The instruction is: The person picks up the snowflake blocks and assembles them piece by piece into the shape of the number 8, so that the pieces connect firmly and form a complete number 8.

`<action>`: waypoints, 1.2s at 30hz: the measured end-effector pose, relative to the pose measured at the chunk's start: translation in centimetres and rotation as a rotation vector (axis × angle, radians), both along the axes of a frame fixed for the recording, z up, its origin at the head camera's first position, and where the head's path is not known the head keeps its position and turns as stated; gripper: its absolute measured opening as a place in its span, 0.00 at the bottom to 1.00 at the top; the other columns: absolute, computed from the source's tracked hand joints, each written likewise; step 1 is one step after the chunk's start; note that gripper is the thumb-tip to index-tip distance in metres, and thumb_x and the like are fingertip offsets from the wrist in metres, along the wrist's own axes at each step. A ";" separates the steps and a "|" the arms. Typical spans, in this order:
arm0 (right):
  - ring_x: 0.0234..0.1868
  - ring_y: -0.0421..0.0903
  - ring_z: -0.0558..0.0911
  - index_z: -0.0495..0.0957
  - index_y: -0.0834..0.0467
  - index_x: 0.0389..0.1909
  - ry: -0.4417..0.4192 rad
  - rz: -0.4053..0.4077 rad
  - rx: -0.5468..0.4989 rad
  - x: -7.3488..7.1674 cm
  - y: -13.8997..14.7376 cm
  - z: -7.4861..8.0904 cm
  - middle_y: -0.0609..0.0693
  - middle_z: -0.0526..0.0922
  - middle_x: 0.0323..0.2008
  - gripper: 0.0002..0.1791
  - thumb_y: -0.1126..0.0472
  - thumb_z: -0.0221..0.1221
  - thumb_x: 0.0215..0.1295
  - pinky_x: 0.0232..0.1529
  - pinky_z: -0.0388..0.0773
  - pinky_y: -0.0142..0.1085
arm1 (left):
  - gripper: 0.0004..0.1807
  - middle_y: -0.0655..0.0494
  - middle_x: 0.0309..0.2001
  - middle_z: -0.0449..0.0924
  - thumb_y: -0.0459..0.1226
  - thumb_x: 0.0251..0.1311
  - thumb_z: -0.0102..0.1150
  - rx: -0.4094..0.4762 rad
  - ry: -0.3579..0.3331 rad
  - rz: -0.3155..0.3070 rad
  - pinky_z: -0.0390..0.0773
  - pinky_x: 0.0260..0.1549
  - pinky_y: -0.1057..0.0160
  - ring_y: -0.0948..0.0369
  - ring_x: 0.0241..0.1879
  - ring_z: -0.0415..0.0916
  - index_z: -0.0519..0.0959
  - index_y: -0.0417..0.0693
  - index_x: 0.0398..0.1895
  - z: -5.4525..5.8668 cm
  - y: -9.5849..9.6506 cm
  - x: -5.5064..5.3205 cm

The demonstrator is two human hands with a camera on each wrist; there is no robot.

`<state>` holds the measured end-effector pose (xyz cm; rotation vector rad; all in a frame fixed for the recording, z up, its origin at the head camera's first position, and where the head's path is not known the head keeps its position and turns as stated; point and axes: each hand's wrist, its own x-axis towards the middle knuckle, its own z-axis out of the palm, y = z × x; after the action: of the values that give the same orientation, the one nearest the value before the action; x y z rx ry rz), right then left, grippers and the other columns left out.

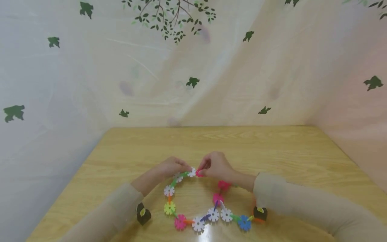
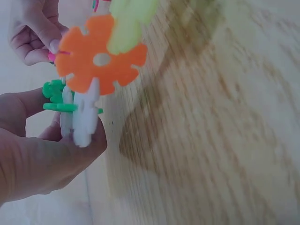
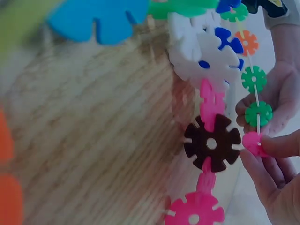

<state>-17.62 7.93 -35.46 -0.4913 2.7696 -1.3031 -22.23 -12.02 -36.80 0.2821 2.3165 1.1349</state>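
Note:
A chain of slotted plastic flower discs, in white, green, pink, orange, yellow, blue and brown, runs between and below both hands. My left hand (image 1: 170, 167) grips its upper end with thumb and fingers, near a white disc (image 1: 191, 172) and green discs (image 3: 258, 114). Facing it, my right hand (image 1: 218, 167) pinches a pink disc (image 3: 253, 143) between thumb and fingertip, right against that white disc. An orange disc (image 2: 101, 54) hangs from the white ones beside the left hand. Past the right hand, the chain goes on through a brown disc (image 3: 212, 143) and further pink discs.
The chain's lower loop spreads over the wooden table (image 1: 260, 144), with a yellow disc (image 1: 170, 208) at left and a blue disc (image 1: 244, 223) near the right sleeve. Dark wrist cameras hang under both sleeves. A pale curtain (image 1: 223, 67) with leaf and bird prints surrounds the table.

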 end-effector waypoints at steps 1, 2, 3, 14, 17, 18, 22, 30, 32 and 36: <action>0.22 0.36 0.80 0.84 0.59 0.22 0.011 -0.017 0.000 0.2 -0.2 0.0 0.51 0.87 0.22 0.04 0.70 0.69 0.48 0.25 0.78 0.25 | 0.13 0.51 0.50 0.84 0.44 0.58 0.64 0.009 -0.004 0.008 0.65 0.65 0.41 0.52 0.57 0.74 0.85 0.46 0.41 0.0 0.0 0.0; 0.21 0.36 0.80 0.84 0.59 0.22 0.026 -0.036 0.003 0.3 -0.4 0.0 0.51 0.86 0.22 0.04 0.70 0.69 0.48 0.24 0.78 0.25 | 0.13 0.51 0.50 0.83 0.44 0.58 0.64 0.012 -0.009 0.019 0.64 0.65 0.40 0.51 0.57 0.74 0.85 0.46 0.41 0.0 0.0 0.0; 0.20 0.35 0.78 0.84 0.59 0.22 0.043 -0.052 0.003 0.4 -0.6 -0.1 0.50 0.86 0.22 0.05 0.70 0.69 0.48 0.23 0.77 0.25 | 0.13 0.51 0.49 0.83 0.43 0.57 0.64 0.013 -0.012 0.031 0.64 0.65 0.40 0.51 0.56 0.74 0.85 0.45 0.41 0.0 0.1 0.1; 0.22 0.35 0.79 0.82 0.60 0.21 0.121 -0.096 -0.066 0.7 -1.8 -1.1 0.51 0.86 0.22 0.07 0.74 0.67 0.49 0.24 0.77 0.23 | 0.14 0.43 0.51 0.82 0.39 0.55 0.66 0.068 -0.058 0.219 0.72 0.57 0.51 0.50 0.54 0.73 0.84 0.39 0.41 -0.4 0.6 0.7; 0.24 0.37 0.81 0.82 0.60 0.22 0.123 -0.077 -0.070 0.5 -1.6 -1.4 0.51 0.86 0.23 0.07 0.74 0.67 0.50 0.27 0.78 0.22 | 0.14 0.43 0.49 0.82 0.38 0.54 0.67 0.074 -0.040 0.227 0.74 0.51 0.57 0.52 0.50 0.74 0.84 0.38 0.41 -0.6 0.6 0.8; 0.25 0.37 0.82 0.82 0.60 0.22 0.130 -0.063 -0.071 0.5 -1.5 -1.6 0.51 0.86 0.24 0.06 0.73 0.67 0.50 0.28 0.79 0.23 | 0.14 0.44 0.49 0.82 0.39 0.55 0.67 0.078 -0.041 0.224 0.74 0.50 0.57 0.52 0.49 0.74 0.84 0.38 0.41 -0.5 0.6 0.9; 0.28 0.40 0.84 0.82 0.60 0.25 0.132 0.002 -0.049 0.2 -0.8 -1.7 0.52 0.87 0.27 0.05 0.71 0.69 0.50 0.32 0.81 0.23 | 0.13 0.46 0.45 0.83 0.40 0.54 0.67 0.055 -0.015 0.187 0.74 0.49 0.56 0.54 0.47 0.75 0.84 0.40 0.39 -0.4 0.4 0.9; 0.33 0.45 0.87 0.83 0.63 0.33 0.058 0.059 -0.026 1.2 2.7 -0.4 0.57 0.88 0.33 0.09 0.66 0.70 0.51 0.35 0.83 0.26 | 0.14 0.50 0.45 0.82 0.44 0.55 0.66 0.019 -0.031 0.131 0.71 0.57 0.45 0.54 0.49 0.74 0.84 0.45 0.40 -0.4 -0.1 0.6; 0.31 0.43 0.86 0.82 0.63 0.32 0.047 0.047 -0.007 1.8 3.8 -0.1 0.56 0.87 0.32 0.08 0.66 0.69 0.51 0.34 0.83 0.26 | 0.15 0.50 0.45 0.82 0.45 0.55 0.66 0.025 -0.051 0.123 0.72 0.56 0.46 0.54 0.49 0.74 0.83 0.45 0.41 -0.4 -0.2 0.6; 0.27 0.38 0.83 0.81 0.61 0.27 0.003 0.006 0.050 3.3 5.5 0.3 0.52 0.86 0.26 0.07 0.65 0.70 0.50 0.31 0.80 0.25 | 0.16 0.49 0.46 0.81 0.44 0.56 0.65 0.053 -0.071 0.117 0.75 0.53 0.50 0.54 0.48 0.74 0.82 0.44 0.42 -0.5 -0.3 0.8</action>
<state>-14.33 13.41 -35.19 -0.4993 2.7930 -1.2301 -21.42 -12.34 -37.29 0.1246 2.2683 1.2437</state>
